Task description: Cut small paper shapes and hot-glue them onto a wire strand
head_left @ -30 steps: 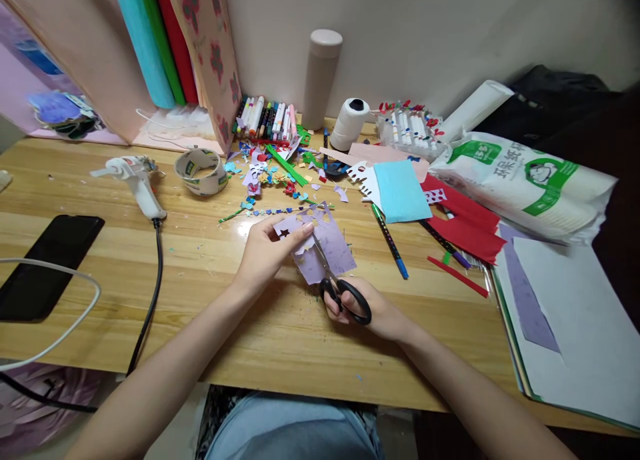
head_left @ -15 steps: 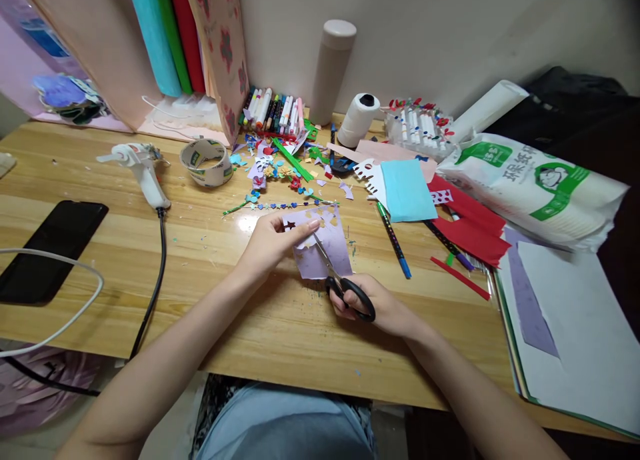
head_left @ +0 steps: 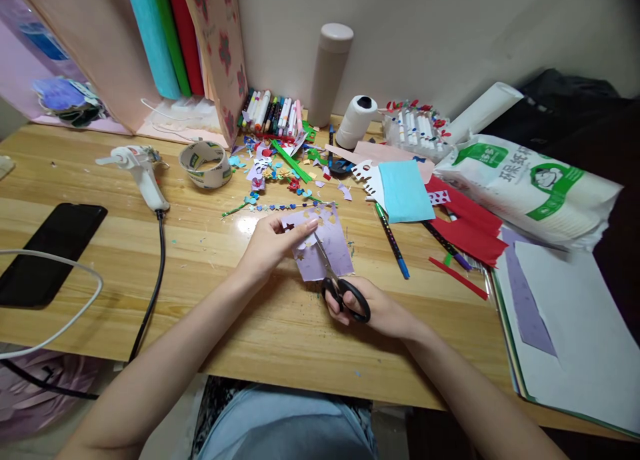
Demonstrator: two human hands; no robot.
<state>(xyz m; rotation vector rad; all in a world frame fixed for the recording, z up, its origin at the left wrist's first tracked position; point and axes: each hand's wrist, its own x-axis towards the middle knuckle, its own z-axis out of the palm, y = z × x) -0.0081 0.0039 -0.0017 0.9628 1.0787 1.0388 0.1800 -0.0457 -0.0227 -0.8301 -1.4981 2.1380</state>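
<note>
My left hand [head_left: 277,242] pinches the left side of a sheet of purple paper [head_left: 331,248], thumb on top. Star-shaped and other small holes run through the sheet's upper and left parts. In my right hand [head_left: 367,307] is a pair of scissors [head_left: 330,268] with black handles, fingers and thumb through the loops. Its blades lie over the paper and point up toward my left thumb. Whether the blades are fully closed is hard to tell. Just beyond the sheet lies a string of small blue and green shapes [head_left: 280,208].
Paper scraps [head_left: 273,170], markers [head_left: 275,113] and a tape roll [head_left: 205,165] lie at the back. A glue gun [head_left: 145,177] and a phone [head_left: 50,255] are to the left. Blue paper [head_left: 407,192], red paper [head_left: 470,230] and white sheets [head_left: 580,327] are on the right.
The whole view has shifted slightly. My right hand and the scissors have moved a little to the left; my left hand keeps its hold on the purple paper.
</note>
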